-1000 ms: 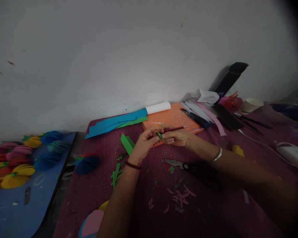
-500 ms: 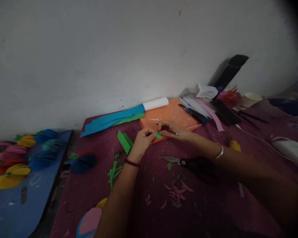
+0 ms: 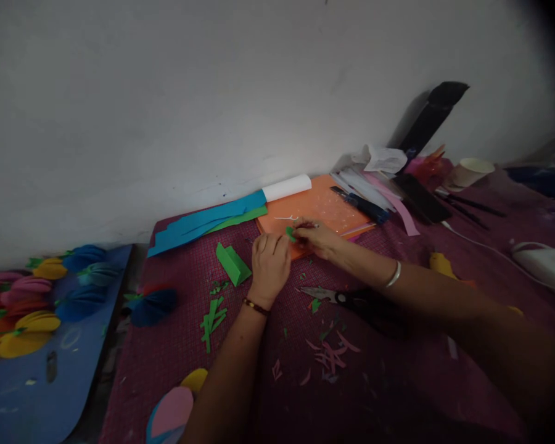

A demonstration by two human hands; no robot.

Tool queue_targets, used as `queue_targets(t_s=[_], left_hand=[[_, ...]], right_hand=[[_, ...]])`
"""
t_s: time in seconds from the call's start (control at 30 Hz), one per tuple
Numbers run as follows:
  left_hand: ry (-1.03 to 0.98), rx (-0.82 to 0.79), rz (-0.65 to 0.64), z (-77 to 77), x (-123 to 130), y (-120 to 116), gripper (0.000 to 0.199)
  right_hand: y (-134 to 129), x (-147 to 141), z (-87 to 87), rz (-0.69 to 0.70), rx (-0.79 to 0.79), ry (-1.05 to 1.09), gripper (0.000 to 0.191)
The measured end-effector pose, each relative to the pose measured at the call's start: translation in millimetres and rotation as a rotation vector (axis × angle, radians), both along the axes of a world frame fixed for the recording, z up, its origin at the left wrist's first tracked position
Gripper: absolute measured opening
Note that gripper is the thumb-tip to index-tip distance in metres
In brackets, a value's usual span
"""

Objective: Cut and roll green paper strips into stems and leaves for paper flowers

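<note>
A small green paper piece point(image 3: 290, 233) shows between my two hands, over the near edge of the orange sheet point(image 3: 282, 213). My right hand point(image 3: 318, 237) pinches it between thumb and fingers. Just left of it is my left hand point(image 3: 271, 262), knuckles up and fingers curled; its fingertips are hidden, so I cannot see what they grip. A folded green paper point(image 3: 232, 264) lies left of my left hand, with thin green strips point(image 3: 213, 322) closer to me. Black-handled scissors point(image 3: 321, 295) rest below my right forearm, blades apart.
Blue paper strips point(image 3: 208, 217) and a white paper roll point(image 3: 287, 188) lie by the wall. A cutter knife point(image 3: 361, 205), a black phone-like slab point(image 3: 420, 197) and a paper cup point(image 3: 472, 172) sit right. Paper pompoms point(image 3: 30, 324) crowd the blue board. Pink scraps point(image 3: 330, 356) lie in front.
My left hand has turned knuckles up and its pinch on the green piece no longer shows. My right hand has shifted slightly and now pinches the piece.
</note>
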State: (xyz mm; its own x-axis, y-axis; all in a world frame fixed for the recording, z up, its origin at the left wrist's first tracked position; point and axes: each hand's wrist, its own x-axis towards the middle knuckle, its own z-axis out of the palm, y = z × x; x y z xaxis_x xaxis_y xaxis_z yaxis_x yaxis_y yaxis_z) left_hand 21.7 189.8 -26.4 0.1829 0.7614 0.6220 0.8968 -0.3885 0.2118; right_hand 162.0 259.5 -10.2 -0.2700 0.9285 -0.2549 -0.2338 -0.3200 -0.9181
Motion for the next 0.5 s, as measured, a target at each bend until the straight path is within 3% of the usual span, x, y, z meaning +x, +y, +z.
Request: queue_targets(t_s=[0.27, 0.5], left_hand=[[0.110, 0.202, -0.040, 2.5, 3, -4, 0.017], [0.005, 0.206, -0.038, 0.4, 0, -4, 0.016]], right_hand=[[-18, -8, 11.6, 0.018, -0.122, 0.122, 0.022], [-25, -8, 20.8, 0.080, -0.167, 0.166, 0.022]])
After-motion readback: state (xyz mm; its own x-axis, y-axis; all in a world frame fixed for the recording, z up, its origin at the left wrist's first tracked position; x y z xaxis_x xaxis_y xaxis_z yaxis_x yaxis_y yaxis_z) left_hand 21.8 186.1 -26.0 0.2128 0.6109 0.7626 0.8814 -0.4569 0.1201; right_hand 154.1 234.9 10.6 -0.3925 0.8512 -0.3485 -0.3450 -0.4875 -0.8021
